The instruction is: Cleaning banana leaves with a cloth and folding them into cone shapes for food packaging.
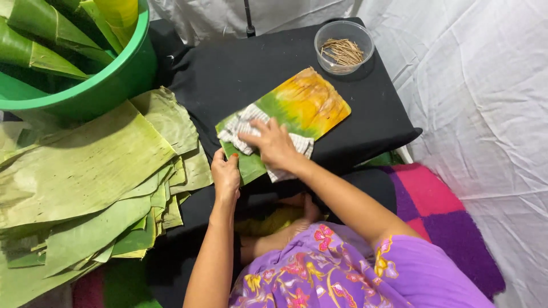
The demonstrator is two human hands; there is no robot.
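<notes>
White sheeting (485,85) backs the scene; a low counter (228,68) draped in black cloth carries the work. We note one leaf (302,105), green at the near end and yellow-orange at the far end, lying flat at the counter's middle. Our right hand (273,142) lies palm down, fingers spread, pressing a striped white cloth (240,128) onto the leaf's green end; nothing is clamped. Our left hand (226,174) pinches the leaf's near corner, grip closed on its edge. A clear bowl (344,45) of thin brown sticks sits at the counter's far right corner, well apart from the leaf. A stack of green leaves (85,177) lies left of the counter, and a green tub (108,80) holding rolled leaves stands behind it. A pink and purple mat (445,211) lies at right.
</notes>
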